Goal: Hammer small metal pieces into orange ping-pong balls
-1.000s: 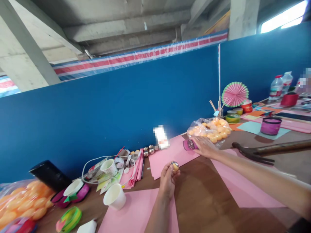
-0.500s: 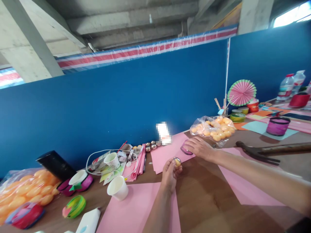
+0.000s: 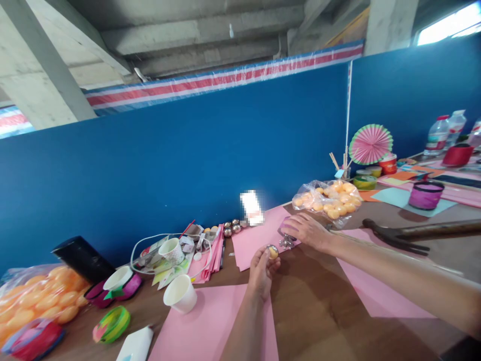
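Note:
Between the fingers of my left hand (image 3: 260, 268) is a small orange ball (image 3: 273, 252), silvery over part of its surface. My right hand (image 3: 305, 230) is closed around a small purple container (image 3: 284, 225), mostly hidden behind the fingers. A cluster of small shiny silver pieces (image 3: 287, 242) shows just under the container, at the near edge of a pink sheet (image 3: 252, 245); their exact kind is too small to make out. Several silvery balls (image 3: 232, 228) lie at the sheet's far left.
A bag of orange balls (image 3: 334, 199) lies beyond my right hand. On the right is a hammer (image 3: 398, 235). A white paper cup (image 3: 180, 295) stands on another pink sheet (image 3: 210, 326). A blue partition (image 3: 210, 150) rises behind the table.
The purple container in my right hand has tilted, and silver pieces now show beneath it. My left hand still holds the ball in nearly the same place.

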`<action>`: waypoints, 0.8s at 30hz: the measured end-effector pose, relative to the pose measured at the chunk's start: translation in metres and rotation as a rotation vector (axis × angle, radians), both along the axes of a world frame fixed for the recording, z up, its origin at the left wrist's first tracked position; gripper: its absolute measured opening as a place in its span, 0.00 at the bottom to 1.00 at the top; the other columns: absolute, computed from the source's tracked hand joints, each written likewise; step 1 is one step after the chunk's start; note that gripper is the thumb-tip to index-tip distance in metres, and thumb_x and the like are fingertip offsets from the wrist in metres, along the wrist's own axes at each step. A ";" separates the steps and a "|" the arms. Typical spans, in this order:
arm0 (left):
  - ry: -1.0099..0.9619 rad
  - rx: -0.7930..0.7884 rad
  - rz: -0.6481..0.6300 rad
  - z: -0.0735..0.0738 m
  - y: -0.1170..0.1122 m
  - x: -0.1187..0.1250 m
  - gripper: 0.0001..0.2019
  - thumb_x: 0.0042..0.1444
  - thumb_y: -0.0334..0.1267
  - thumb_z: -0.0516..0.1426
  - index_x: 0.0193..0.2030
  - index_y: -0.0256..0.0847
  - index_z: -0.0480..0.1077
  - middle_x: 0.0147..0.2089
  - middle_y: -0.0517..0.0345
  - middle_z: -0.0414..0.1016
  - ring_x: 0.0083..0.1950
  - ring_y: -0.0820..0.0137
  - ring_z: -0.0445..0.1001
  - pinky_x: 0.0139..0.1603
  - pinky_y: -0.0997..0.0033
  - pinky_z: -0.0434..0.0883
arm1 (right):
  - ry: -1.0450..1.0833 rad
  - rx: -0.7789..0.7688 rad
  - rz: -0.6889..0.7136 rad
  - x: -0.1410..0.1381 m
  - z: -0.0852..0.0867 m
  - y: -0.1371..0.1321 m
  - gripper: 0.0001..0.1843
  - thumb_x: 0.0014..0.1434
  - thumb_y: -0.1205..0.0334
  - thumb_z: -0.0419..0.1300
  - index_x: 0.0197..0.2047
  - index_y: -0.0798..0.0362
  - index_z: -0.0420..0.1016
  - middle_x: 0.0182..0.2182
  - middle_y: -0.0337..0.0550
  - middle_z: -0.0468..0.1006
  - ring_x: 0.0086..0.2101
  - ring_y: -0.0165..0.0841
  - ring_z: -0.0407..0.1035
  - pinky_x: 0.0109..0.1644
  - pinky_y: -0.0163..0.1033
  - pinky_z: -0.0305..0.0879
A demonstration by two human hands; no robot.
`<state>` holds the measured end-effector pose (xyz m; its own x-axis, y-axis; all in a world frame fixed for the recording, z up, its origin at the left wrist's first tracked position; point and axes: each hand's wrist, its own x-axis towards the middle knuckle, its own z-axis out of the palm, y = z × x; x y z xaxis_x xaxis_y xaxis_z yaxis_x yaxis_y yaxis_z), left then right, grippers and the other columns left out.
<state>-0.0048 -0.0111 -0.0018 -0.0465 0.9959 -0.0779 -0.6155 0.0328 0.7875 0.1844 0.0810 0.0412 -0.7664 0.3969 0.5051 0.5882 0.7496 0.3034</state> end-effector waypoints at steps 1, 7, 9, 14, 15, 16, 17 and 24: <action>0.000 0.004 -0.003 0.000 0.000 0.000 0.15 0.45 0.41 0.60 0.39 0.36 0.68 0.33 0.54 0.73 0.31 0.74 0.73 0.33 0.75 0.69 | 0.020 -0.025 -0.019 0.000 0.000 -0.001 0.17 0.58 0.68 0.50 0.50 0.47 0.64 0.46 0.44 0.70 0.47 0.37 0.60 0.49 0.44 0.53; -0.015 -0.005 0.010 -0.001 0.001 -0.001 0.16 0.44 0.41 0.61 0.39 0.36 0.68 0.34 0.54 0.73 0.31 0.73 0.73 0.33 0.75 0.69 | 0.137 -0.124 -0.138 0.005 -0.006 0.001 0.21 0.53 0.70 0.53 0.50 0.47 0.63 0.46 0.44 0.70 0.47 0.38 0.60 0.50 0.45 0.52; -0.014 -0.003 0.012 -0.001 0.001 0.000 0.16 0.44 0.41 0.61 0.39 0.36 0.68 0.34 0.54 0.73 0.32 0.73 0.73 0.33 0.75 0.69 | 0.183 -0.148 -0.164 0.007 -0.006 0.003 0.22 0.50 0.71 0.53 0.49 0.47 0.63 0.46 0.43 0.70 0.46 0.39 0.60 0.51 0.46 0.51; -0.018 -0.001 0.010 -0.001 0.001 0.000 0.15 0.45 0.40 0.60 0.39 0.36 0.68 0.34 0.54 0.73 0.32 0.73 0.73 0.33 0.75 0.69 | 0.379 -0.293 -0.212 0.015 -0.008 0.008 0.25 0.45 0.66 0.57 0.49 0.47 0.62 0.47 0.43 0.69 0.47 0.41 0.60 0.51 0.46 0.52; -0.019 -0.003 0.011 -0.001 0.001 -0.001 0.15 0.45 0.40 0.60 0.39 0.36 0.68 0.34 0.55 0.73 0.32 0.73 0.73 0.33 0.75 0.69 | 0.438 -0.341 -0.220 0.016 -0.010 0.010 0.26 0.44 0.65 0.58 0.49 0.48 0.61 0.47 0.43 0.69 0.48 0.41 0.60 0.51 0.46 0.53; -0.020 -0.008 0.013 0.000 0.000 -0.001 0.15 0.45 0.40 0.60 0.39 0.36 0.68 0.34 0.55 0.73 0.31 0.74 0.73 0.33 0.75 0.69 | 0.500 -0.387 -0.231 0.018 -0.013 0.013 0.27 0.43 0.64 0.59 0.49 0.48 0.61 0.47 0.43 0.68 0.48 0.41 0.60 0.51 0.45 0.53; -0.020 -0.013 0.016 0.001 0.000 -0.001 0.14 0.45 0.40 0.60 0.39 0.36 0.68 0.34 0.55 0.73 0.31 0.74 0.73 0.33 0.75 0.69 | 0.560 -0.425 -0.246 0.020 -0.016 0.016 0.28 0.42 0.63 0.59 0.49 0.48 0.61 0.47 0.43 0.68 0.48 0.41 0.61 0.51 0.44 0.54; -0.023 -0.024 0.023 0.002 0.000 0.000 0.15 0.44 0.39 0.61 0.39 0.37 0.68 0.34 0.55 0.73 0.31 0.74 0.73 0.33 0.75 0.70 | 0.791 -0.510 -0.399 0.046 -0.041 0.045 0.31 0.44 0.56 0.58 0.51 0.53 0.54 0.42 0.46 0.72 0.42 0.39 0.67 0.44 0.42 0.62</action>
